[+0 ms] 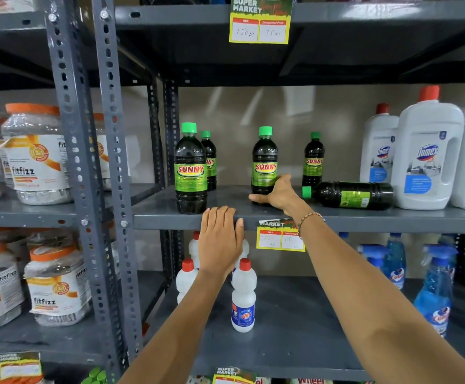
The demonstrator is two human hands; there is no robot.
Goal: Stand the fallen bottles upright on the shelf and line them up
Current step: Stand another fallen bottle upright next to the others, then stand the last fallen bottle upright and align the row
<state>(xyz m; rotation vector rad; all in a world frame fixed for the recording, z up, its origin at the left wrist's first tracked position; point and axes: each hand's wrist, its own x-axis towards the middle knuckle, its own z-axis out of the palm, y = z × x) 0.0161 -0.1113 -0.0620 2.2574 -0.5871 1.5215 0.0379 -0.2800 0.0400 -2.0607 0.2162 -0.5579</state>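
Note:
On the grey middle shelf several dark Sunny bottles with green caps stand upright: one at the front left, one behind it, one in the middle and one at the back. One Sunny bottle lies on its side, cap pointing left, against the white jugs. My right hand wraps around the base of the middle bottle. My left hand rests flat with fingers together on the shelf's front edge, holding nothing.
White Domex jugs with red caps fill the shelf's right end. A slotted steel upright bounds the left. Below stand white red-capped bottles and blue spray bottles. Fitfizz jars occupy the left rack. Price tags hang on the shelf edges.

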